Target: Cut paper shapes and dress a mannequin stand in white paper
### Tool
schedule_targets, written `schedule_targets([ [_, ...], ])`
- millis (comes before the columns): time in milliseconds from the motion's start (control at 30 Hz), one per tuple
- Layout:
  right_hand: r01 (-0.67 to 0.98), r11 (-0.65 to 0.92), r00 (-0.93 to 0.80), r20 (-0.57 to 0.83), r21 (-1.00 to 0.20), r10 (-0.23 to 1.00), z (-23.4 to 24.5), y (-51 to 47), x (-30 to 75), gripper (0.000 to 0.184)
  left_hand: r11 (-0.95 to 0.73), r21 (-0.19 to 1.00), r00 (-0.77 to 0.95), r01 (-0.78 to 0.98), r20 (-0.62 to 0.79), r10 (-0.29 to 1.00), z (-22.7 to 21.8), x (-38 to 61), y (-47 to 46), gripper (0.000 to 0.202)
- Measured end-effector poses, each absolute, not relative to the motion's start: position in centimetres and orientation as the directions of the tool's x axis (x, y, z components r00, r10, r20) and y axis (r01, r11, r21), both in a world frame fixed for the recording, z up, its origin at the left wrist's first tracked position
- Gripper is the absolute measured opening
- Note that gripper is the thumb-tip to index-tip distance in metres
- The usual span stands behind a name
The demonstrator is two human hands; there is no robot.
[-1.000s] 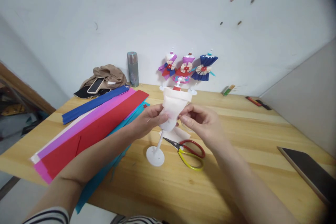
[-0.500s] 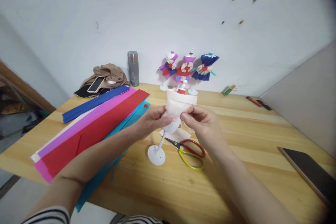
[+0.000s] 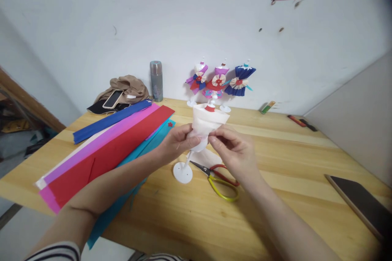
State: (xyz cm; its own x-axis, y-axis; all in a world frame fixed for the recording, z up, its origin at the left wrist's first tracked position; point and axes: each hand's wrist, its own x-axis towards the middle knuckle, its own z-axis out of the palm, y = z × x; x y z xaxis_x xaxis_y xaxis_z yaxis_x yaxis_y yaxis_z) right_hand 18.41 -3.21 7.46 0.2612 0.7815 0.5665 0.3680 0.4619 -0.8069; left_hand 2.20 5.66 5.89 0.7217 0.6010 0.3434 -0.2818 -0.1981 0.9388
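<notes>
A small white mannequin stand [image 3: 183,171] rests on the wooden table [image 3: 290,171], and white crepe paper [image 3: 207,121] is wrapped round its upper part. My left hand [image 3: 177,142] pinches the paper from the left at the waist. From the right, my right hand [image 3: 233,151] pinches the same paper, its fingers closed on it. A red tip [image 3: 210,109] shows at the top of the paper. More white paper [image 3: 207,157] lies on the table beneath my hands.
Red-and-yellow scissors [image 3: 220,175] lie just right of the stand. Long crepe sheets in blue, pink, red and teal [image 3: 107,147] cover the left. Three dressed mannequins [image 3: 219,81], a flask [image 3: 156,75], a phone on cloth [image 3: 112,98], a glue stick [image 3: 267,106] and a dark tablet [image 3: 361,204] sit around.
Both hands have kept their pinch on the white paper and shifted slightly; the paper is gathered tighter at the waist, and the stand's base has moved a little away from me.
</notes>
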Motion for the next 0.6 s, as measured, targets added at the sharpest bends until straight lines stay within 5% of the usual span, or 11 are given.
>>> schedule_targets([
  [333,-0.131,0.275,0.318,0.222,-0.953,0.922,7.3,-3.0,17.8,0.023,-0.305,0.926,0.652,-0.222,0.374,0.659,6.7,2.1,5.5,0.044],
  [600,-0.063,0.341,0.422,0.285,-0.938,0.861,6.5,-2.9,17.0,0.018,-0.357,0.915,0.65,-0.189,0.388,0.653,6.4,2.1,5.4,0.043],
])
